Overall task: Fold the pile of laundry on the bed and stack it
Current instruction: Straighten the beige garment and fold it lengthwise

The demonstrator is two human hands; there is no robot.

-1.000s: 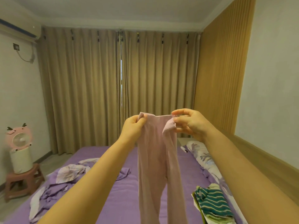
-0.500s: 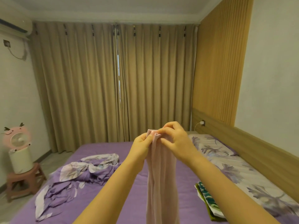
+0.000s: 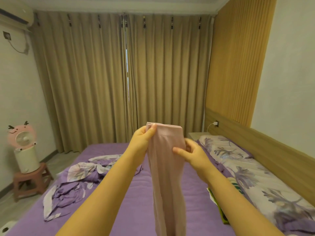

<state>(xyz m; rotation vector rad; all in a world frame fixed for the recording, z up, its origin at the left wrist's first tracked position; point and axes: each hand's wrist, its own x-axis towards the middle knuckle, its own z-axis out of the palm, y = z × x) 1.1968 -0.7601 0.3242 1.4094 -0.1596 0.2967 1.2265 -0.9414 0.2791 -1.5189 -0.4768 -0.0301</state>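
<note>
We hold the pink leggings (image 3: 166, 171) up over the purple bed (image 3: 119, 210), folded lengthwise and hanging straight down from the grip.

Far left of the grip: a pink fan (image 3: 23, 137) on a white cylinder, set on a small pink stool (image 3: 29, 182) beside the bed. Nearer, below and left of the grip, a crumpled purple floral sheet (image 3: 75, 181) lies on the mattress.

Left hand (image 3: 142, 142) — thumb and fingers pinch the upper left corner of the leggings at the waistband; fingers curled on the fabric, clamped.

Between the two hands the waistband runs level, its top edge just above the left thumb. The legs drop together below the grip and run out of the bottom of the view.

Right hand (image 3: 191, 155) — sits slightly lower than the left, at the right edge of the garment just under the waistband. Thumb lies across the front of the fabric, fingers behind it; a pinch on the leggings.

Right of the grip and below it: a green striped folded garment (image 3: 234, 183), mostly hidden by our right forearm. Further right, a floral pillow (image 3: 225, 147) and floral bedding along the wooden headboard (image 3: 272, 150).
</note>
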